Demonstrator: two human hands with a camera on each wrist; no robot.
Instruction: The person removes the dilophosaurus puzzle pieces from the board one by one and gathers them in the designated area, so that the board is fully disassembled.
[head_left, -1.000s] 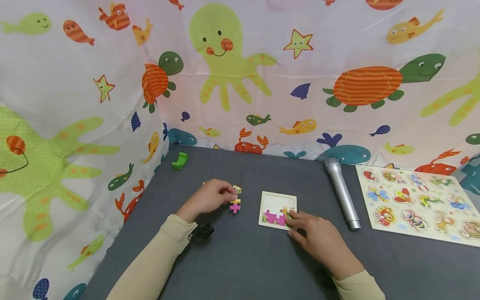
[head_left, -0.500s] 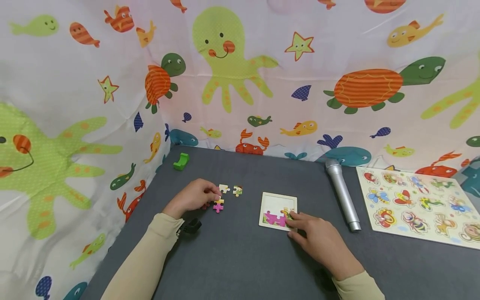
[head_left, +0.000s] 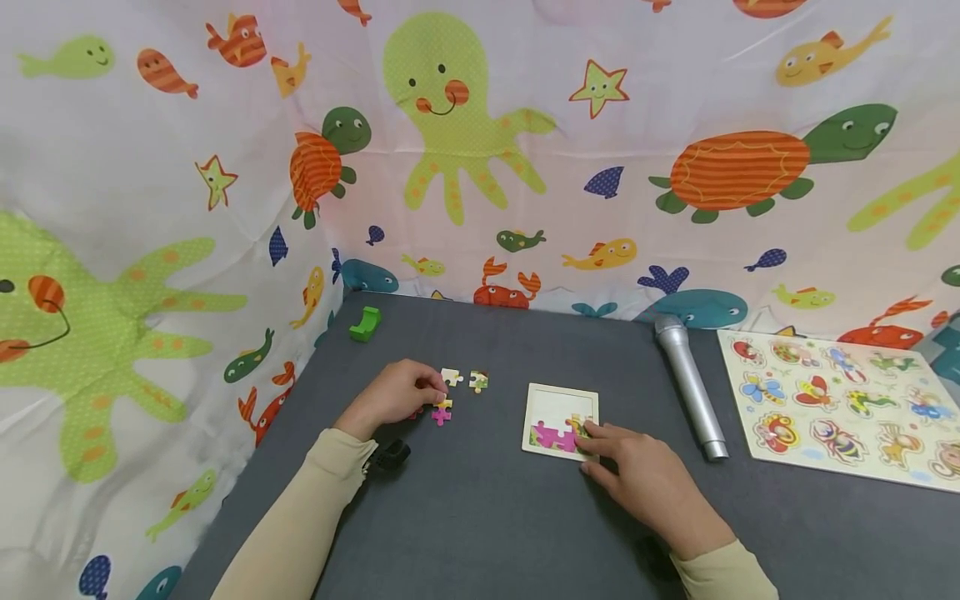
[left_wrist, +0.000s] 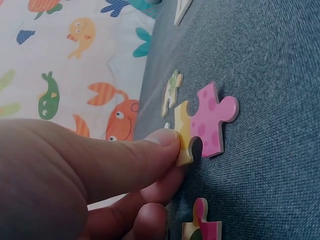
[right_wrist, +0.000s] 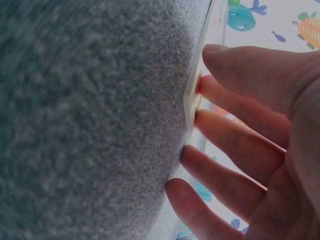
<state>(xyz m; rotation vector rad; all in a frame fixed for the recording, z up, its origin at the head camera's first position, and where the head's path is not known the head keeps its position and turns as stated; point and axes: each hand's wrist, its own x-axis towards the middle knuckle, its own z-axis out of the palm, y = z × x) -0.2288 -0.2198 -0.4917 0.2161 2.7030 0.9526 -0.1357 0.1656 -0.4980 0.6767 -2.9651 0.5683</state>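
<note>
My left hand (head_left: 393, 396) pinches a pink and yellow jigsaw piece (left_wrist: 207, 122) between thumb and fingers, low over the dark cloth; whether it touches the cloth I cannot tell. Behind it lie a pale jigsaw piece (head_left: 452, 377) and a green-and-white one (head_left: 478, 382). Another piece (left_wrist: 214, 231) with pink on it shows below the fingers in the left wrist view. On the right, my right hand (head_left: 648, 479) rests with extended fingers on the near right corner of a square puzzle tray (head_left: 546, 402). Joined pink pieces (head_left: 551, 437) fill the tray's near side, partly covered by the fingertips.
A silver microphone (head_left: 690, 387) lies right of the tray. Beyond it is a wooden board (head_left: 832, 404) with insect pictures. A green block (head_left: 365, 324) sits at the back left. A sea-animal curtain (head_left: 480, 150) hangs along the back and left table edges.
My left hand has shifted left with the pink and yellow piece, uncovering the pale piece behind it. The right hand stays at the tray's corner.
</note>
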